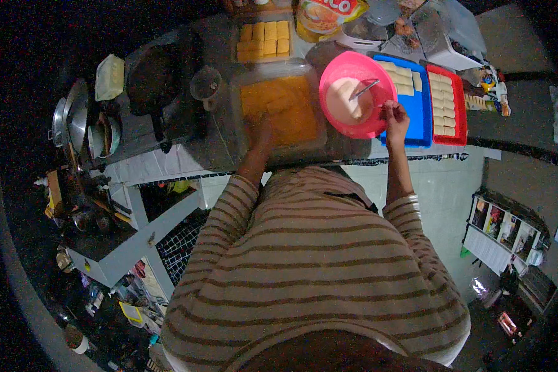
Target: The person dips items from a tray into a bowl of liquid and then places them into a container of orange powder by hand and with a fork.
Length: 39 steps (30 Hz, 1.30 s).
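Note:
My left hand (260, 136), dark and blurred, is at the near left of a clear plastic container (322, 142) holding orange breadcrumbs (290, 114). Crumb-coated pieces seem to lie among the crumbs; whether the fingers hold one is not clear. My right hand (396, 120) is at the right rim of a pink plastic bowl (337, 67), fingertips bent close together. Inside the bowl is pale batter (338, 95) with a whitish roll (355, 106) partly in it. A metal utensil (365, 89) leans across the roll.
A blue tray (414, 123) and a red tray (450, 138) hold pale rolls. Behind the crumbs, another container (260, 60) holds orange-coated rolls. A dark frying pan (152, 81), a clear measuring cup (205, 84) and metal lids (78, 118) stand left. A food packet (323, 21) is at the back.

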Tool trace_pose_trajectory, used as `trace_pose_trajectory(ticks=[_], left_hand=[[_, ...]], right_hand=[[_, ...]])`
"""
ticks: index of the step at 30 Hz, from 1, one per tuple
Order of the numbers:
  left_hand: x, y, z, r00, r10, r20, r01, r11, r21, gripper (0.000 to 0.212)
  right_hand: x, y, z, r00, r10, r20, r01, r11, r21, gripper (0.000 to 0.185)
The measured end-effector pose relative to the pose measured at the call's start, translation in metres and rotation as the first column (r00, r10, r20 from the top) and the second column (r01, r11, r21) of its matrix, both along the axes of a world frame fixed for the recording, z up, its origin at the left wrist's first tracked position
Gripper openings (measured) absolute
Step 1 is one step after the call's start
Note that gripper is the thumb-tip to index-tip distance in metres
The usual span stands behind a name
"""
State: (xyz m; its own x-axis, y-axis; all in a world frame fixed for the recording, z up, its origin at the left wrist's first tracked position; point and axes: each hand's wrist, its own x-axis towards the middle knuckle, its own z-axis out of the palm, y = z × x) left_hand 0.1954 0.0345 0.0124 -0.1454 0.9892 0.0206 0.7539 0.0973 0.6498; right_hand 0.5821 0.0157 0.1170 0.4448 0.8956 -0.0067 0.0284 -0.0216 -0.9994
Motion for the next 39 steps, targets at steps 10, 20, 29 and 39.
trace_pose_trajectory(ticks=[10,20,29,39], left_hand=[[0.037,0.051,-0.003,0.920,-0.228,-0.320,0.275,0.955,0.111,0.050],[0.056,0.119,0.074,0.138,-0.873,-0.467,0.847,0.349,-0.402,0.039],[0.026,0.100,0.043,0.703,-0.675,-0.225,0.582,0.727,-0.364,0.044],[0.008,0.094,0.015,0.728,-0.589,-0.351,0.594,0.797,-0.107,0.052]], right_hand=[[0.004,0.001,-0.007,1.000,0.011,-0.017,-0.011,0.999,0.030,0.018],[0.001,0.000,-0.008,0.999,0.044,0.027,-0.046,0.998,0.047,0.020],[-0.002,-0.001,-0.002,0.999,0.017,0.027,-0.017,1.000,0.020,0.022],[-0.007,0.004,-0.005,0.998,0.040,-0.054,-0.038,0.999,0.033,0.019]])
